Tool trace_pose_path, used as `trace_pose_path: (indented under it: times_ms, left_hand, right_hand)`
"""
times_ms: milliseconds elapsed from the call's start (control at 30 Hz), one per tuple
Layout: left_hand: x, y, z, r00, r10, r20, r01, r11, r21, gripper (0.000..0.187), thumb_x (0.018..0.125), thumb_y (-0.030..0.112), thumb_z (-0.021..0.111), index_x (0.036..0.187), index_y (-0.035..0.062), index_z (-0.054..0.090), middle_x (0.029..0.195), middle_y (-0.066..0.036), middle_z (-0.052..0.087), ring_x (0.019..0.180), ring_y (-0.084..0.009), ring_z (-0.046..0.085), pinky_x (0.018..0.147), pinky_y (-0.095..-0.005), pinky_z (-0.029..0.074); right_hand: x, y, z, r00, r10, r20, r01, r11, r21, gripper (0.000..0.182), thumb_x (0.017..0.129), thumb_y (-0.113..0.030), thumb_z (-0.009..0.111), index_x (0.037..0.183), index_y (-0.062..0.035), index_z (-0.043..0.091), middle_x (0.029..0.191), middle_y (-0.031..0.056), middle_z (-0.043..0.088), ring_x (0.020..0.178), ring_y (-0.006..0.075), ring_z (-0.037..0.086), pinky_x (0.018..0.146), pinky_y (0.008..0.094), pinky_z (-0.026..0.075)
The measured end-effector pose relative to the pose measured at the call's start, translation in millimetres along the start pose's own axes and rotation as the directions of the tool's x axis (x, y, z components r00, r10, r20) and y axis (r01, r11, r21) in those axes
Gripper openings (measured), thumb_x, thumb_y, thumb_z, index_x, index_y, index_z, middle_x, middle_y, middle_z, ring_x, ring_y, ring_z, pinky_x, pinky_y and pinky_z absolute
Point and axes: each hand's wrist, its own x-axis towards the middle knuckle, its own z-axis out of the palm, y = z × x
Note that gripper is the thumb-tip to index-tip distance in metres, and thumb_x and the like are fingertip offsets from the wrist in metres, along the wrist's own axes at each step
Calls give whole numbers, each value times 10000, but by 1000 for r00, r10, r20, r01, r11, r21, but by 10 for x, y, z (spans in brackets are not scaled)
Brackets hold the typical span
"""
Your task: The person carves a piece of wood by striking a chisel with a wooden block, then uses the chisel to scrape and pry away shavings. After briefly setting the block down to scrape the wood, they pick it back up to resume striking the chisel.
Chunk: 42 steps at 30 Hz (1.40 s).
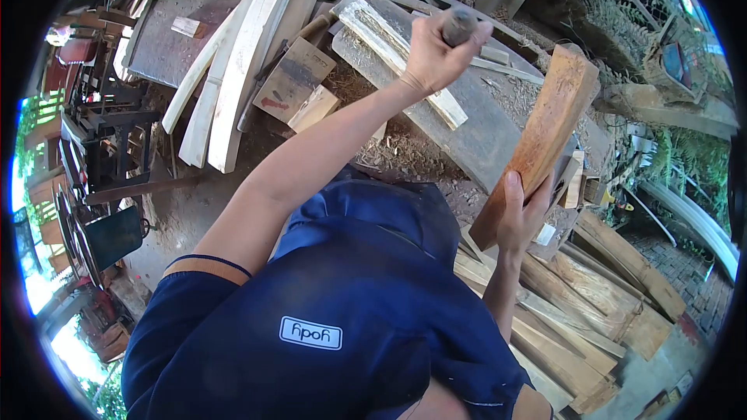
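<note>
View from the head, read left to right. At 9 o'clock stood a dark metal frame (105,136) at the edge of the yard. At 11 o'clock several pale curved planks (233,70) lay side by side, and just beside them, toward the centre, rested a small square board (294,78) with a lighter offcut (313,107) touching its lower corner. The bare left arm rose from the navy shirt (342,319) toward 12 o'clock. There the left hand (436,50) was closed in a fist around a dark rounded tool handle (459,25); the working end of the tool was hidden. Under this hand a pale split strip (405,58) lay on the grey desk (475,128), which was strewn with sawdust. At 2 o'clock a reddish-brown wooden block (548,120) stood tilted, its upper end leaning away from the person. The right hand (520,218) gripped the block's lower end, thumb on the near face and fingers wrapped behind it. At 4 o'clock a stack of rough timbers (576,319) lay on the ground below the block, well apart from the left hand.
</note>
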Motion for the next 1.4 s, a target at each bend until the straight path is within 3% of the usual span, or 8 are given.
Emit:
trace_pose_path:
  times_ms: [467,533,667,867,1033,1267,1333,1400]
  left_hand:
    - [-347,-22,279,841,209,498,-388,875,288,251,630,126,702,871,111,633,694,-120,611,675,-356,616,573,-396,489]
    - [-339,-27,280,845,229,484,-386,887,254,273,623,131,706,887,117,639,714,-108,623,688,-344,624,583,-390,494]
    - [-343,-57,295,833,186,521,-387,869,309,285,615,126,709,893,122,645,722,-102,631,696,-332,629,588,-386,498]
    - [-390,-85,267,839,263,477,-396,895,203,267,639,172,694,905,180,661,679,-89,622,681,-328,632,574,-414,491]
    - [-321,-81,186,870,291,397,-395,894,211,293,597,148,682,889,154,662,663,-95,594,668,-353,606,567,-411,488]
    - [-322,-96,120,866,256,430,-392,881,265,248,585,142,674,821,97,611,699,-114,614,682,-370,597,578,-405,483]
    - [-362,-31,72,867,302,396,-384,911,148,162,648,164,685,748,76,593,675,-130,597,597,-337,598,546,-385,484]
    - [-242,-25,-28,900,274,340,-338,930,146,136,697,165,690,708,70,593,648,-114,597,553,-278,593,516,-356,478]
  right_hand:
    - [179,-21,-196,984,-159,-82,165,983,82,524,911,-275,540,1299,30,362,858,149,553,638,186,546,570,319,482]
    - [140,1,-204,998,-35,-48,40,993,111,664,879,-234,597,1382,100,321,1214,188,484,1071,246,501,942,357,408]
    - [121,-76,-192,999,49,17,-51,991,127,634,875,-224,585,1365,95,341,1174,173,497,1062,237,497,954,366,396]
    - [124,-186,-165,955,-266,-130,296,861,413,536,881,-227,511,1307,59,355,810,157,536,615,197,547,549,305,476]
    - [128,-384,-57,972,-70,226,110,979,-169,527,833,-164,554,1275,83,409,985,167,523,878,229,545,764,335,454]
    - [67,-318,49,955,-278,-99,276,725,631,470,840,-197,612,1200,78,488,959,171,557,841,242,558,795,330,443]
    - [142,-455,79,976,-106,188,130,984,-123,432,857,-198,623,1171,72,501,956,146,570,827,229,558,781,322,449]
    - [177,-308,90,976,-141,168,159,983,-96,418,850,-202,648,1137,58,491,873,167,597,760,225,593,722,333,476]
